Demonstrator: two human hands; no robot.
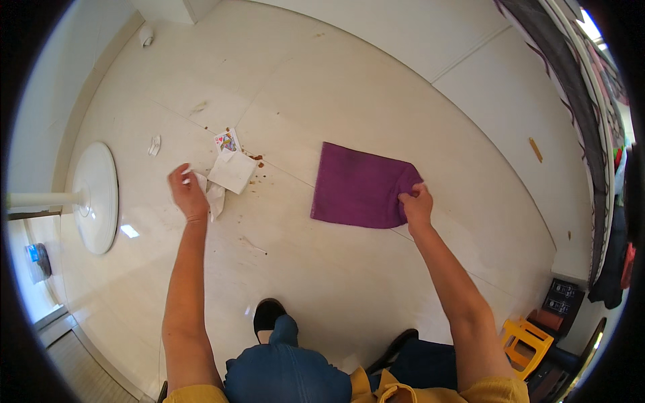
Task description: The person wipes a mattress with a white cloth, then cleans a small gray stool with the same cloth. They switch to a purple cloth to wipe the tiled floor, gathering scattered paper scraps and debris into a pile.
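Observation:
My right hand (417, 202) pinches the right edge of a purple cloth (355, 186), which lies spread on the glossy tile floor. On the left, my left hand (188, 192) has its fingers curled, with a bit of white showing between them; whether it grips a tissue is not certain. Crumpled white tissue (215, 199) lies just right of that hand. Beside it are a folded white napkin (233, 172) and a playing card (227, 141), partly covered by the napkin. Brown crumbs and spots (258, 158) are scattered around them.
A small crumpled paper scrap (154, 145) lies left of the card. Farther left stands a round white pedestal base (95, 197). A yellow plastic stool (526, 347) is at the lower right, below a bed's edge. My shoes (268, 315) are near the bottom.

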